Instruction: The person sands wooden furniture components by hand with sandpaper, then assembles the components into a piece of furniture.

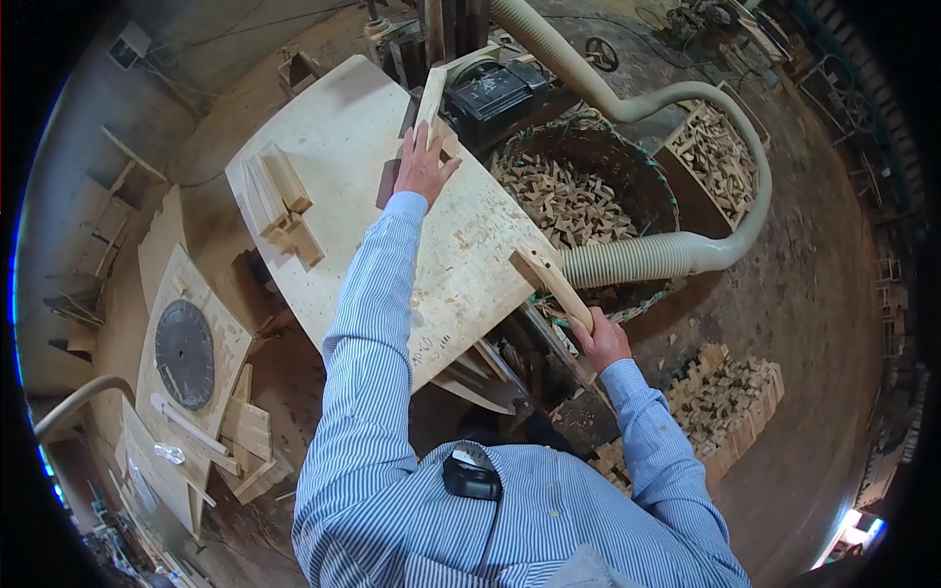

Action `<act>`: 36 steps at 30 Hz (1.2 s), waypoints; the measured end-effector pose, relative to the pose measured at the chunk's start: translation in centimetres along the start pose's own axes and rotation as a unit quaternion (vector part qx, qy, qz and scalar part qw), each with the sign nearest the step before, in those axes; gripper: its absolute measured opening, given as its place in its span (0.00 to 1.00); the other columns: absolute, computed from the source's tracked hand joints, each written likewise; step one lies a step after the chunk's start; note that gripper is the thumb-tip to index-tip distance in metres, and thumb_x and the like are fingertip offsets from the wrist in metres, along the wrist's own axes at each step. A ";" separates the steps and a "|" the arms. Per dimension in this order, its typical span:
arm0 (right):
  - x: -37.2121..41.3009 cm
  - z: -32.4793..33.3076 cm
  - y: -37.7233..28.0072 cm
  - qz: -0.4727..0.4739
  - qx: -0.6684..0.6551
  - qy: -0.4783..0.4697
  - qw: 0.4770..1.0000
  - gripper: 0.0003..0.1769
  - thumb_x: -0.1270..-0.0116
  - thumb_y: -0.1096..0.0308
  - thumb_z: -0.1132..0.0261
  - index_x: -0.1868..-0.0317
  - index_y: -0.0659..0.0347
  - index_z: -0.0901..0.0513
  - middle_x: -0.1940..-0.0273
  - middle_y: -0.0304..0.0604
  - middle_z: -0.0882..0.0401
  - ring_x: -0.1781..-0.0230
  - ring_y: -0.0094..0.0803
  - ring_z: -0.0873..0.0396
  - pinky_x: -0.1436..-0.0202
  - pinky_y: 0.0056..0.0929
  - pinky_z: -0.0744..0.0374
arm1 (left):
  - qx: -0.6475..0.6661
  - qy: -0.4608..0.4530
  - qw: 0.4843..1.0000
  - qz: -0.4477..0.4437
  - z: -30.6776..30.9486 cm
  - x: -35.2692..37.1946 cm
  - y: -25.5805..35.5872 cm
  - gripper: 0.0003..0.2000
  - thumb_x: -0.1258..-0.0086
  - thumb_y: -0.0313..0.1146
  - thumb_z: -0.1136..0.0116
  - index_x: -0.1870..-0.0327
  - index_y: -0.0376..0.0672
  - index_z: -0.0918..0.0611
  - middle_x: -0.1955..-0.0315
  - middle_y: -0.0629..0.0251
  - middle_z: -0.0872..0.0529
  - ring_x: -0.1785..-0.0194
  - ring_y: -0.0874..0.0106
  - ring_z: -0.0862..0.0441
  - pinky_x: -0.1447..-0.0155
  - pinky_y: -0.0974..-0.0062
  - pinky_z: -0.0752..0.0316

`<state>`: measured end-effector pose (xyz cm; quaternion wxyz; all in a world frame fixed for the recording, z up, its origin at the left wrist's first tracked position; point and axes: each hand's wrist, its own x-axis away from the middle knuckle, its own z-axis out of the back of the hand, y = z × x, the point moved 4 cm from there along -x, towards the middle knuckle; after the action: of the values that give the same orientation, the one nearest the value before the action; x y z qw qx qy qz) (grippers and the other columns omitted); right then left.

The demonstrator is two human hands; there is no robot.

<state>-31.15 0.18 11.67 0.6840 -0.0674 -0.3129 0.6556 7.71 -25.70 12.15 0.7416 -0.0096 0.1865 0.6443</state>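
Note:
My left hand (424, 169) lies on the pale work table (470, 255) with its fingers stretched forward and the thumb apart. Its fingertips touch the near end of a light wooden strip (431, 98), beside a dark brown block (389, 183). What lies under the palm is hidden. At the table's near right corner, my right hand (602, 339) is closed around the lower end of a wooden bar (561, 286). Small dark holes or screw heads show at the bar's upper end. Several cut wooden pieces (274, 191) are stacked on the table's left side.
Behind the table sits a dark motor (495, 98). A ribbed hose (637, 260) loops past a basket (652, 171) of wood offcuts. A crate of offcuts (716, 162) and stacked blocks (730, 402) stand right. A round dark disc (184, 353) lies on a board at left.

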 end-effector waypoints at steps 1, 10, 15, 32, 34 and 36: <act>0.5 0.1 0.9 -0.002 -0.007 0.003 1.000 0.28 0.21 0.39 0.38 0.47 0.59 0.20 0.59 0.63 0.11 0.56 0.64 0.13 0.51 0.59 0.18 | 0.000 -0.001 1.000 -0.001 0.1 0.6 0.9 0.34 0.20 0.56 0.40 0.23 0.40 0.24 0.17 0.44 0.42 0.14 0.39 0.47 0.13 0.48 0.44; 7.3 1.0 6.0 0.012 -0.032 0.010 0.999 0.26 0.22 0.42 0.36 0.46 0.59 0.20 0.58 0.60 0.11 0.55 0.62 0.13 0.51 0.57 0.17 | -0.091 0.018 0.994 -0.058 0.7 4.8 7.7 0.37 0.21 0.65 0.46 0.23 0.43 0.24 0.18 0.47 0.38 0.13 0.41 0.49 0.17 0.28 0.52; 10.1 0.8 9.6 0.034 -0.047 0.032 0.998 0.23 0.22 0.45 0.35 0.47 0.58 0.20 0.59 0.59 0.11 0.56 0.62 0.12 0.53 0.57 0.17 | -0.133 -0.015 0.989 -0.061 1.3 1.9 13.2 0.38 0.24 0.72 0.50 0.24 0.55 0.22 0.21 0.48 0.32 0.14 0.45 0.44 0.21 0.21 0.51; 13.9 1.4 17.9 0.067 -0.060 0.020 0.996 0.24 0.21 0.47 0.36 0.43 0.61 0.19 0.56 0.65 0.12 0.54 0.68 0.14 0.52 0.60 0.18 | -0.247 0.117 0.906 0.323 14.5 24.0 -0.4 0.37 0.21 0.57 0.41 0.19 0.43 0.29 0.17 0.44 0.36 0.13 0.47 0.43 0.12 0.45 0.51; 14.3 1.4 18.7 0.063 -0.059 0.025 0.996 0.24 0.21 0.47 0.36 0.44 0.62 0.20 0.56 0.66 0.12 0.53 0.68 0.14 0.52 0.59 0.18 | -0.226 0.082 0.914 0.326 14.4 26.1 0.5 0.39 0.21 0.59 0.41 0.18 0.42 0.31 0.17 0.46 0.36 0.13 0.48 0.44 0.12 0.43 0.53; 14.5 1.5 19.0 0.061 -0.061 0.024 0.996 0.24 0.21 0.47 0.36 0.44 0.63 0.20 0.56 0.66 0.12 0.53 0.68 0.14 0.52 0.59 0.18 | -0.202 0.044 0.923 0.326 13.7 27.5 0.5 0.41 0.21 0.60 0.41 0.17 0.41 0.34 0.17 0.48 0.35 0.13 0.48 0.44 0.12 0.41 0.55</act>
<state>-48.98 15.87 8.22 0.6444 -0.1432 -0.3312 0.6742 13.65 4.03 17.05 0.4643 -0.1264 0.0778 0.8731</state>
